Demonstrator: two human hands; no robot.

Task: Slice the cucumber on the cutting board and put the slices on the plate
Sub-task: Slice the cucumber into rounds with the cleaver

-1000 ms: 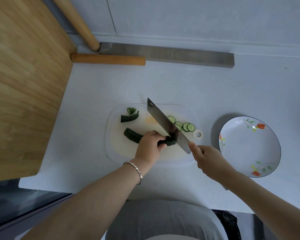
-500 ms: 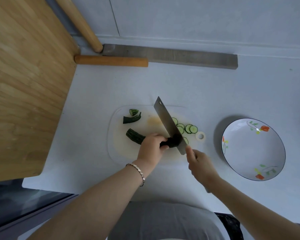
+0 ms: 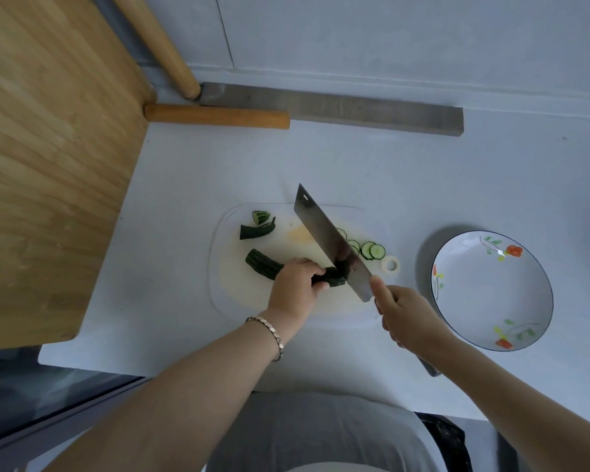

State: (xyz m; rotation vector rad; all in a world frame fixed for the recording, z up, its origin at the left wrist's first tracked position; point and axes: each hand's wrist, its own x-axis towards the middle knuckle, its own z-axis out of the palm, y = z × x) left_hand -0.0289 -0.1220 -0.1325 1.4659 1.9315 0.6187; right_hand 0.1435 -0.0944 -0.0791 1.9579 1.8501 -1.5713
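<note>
**Cucumber under your left hand, knife at its cut end**

- Left hand [image 3: 295, 284]: your fingers curl over the cucumber [image 3: 263, 264] and pin it to the cutting board [image 3: 239, 294]. The longer dark green part runs out to the left of your knuckles. The short cut end pokes out toward your right hand.
- Right hand [image 3: 406, 318]: clenched round the knife handle, with one finger laid straight up against the heel of the blade. The butt of the handle shows below your wrist.
- Knife [image 3: 331, 240]: a broad blade, slanting up and leftward away from your right hand. Its edge meets the cucumber's cut end just beside your left fingertips.
- Slices [image 3: 372, 250]: a few round ones lie flat on the board on the far side of the blade, beyond your right hand. The blade partly hides them.
- End pieces [image 3: 258, 229]: two dark trimmings lie at the far edge of the board, beyond your left hand.
- Plate [image 3: 491, 291]: white with a dark rim and painted orange flowers. It sits on the counter [image 3: 321, 158] to the right of your right hand, near the board but not touching it.
- Bracelet [image 3: 269, 332]: a metal band on your left wrist.
- Wooden board [image 3: 48, 165]: a large board lying well to the left of your left arm.
- Wooden rod [image 3: 215, 115] and grey strip [image 3: 355, 110]: both lie far beyond your hands, along the wall.
</note>
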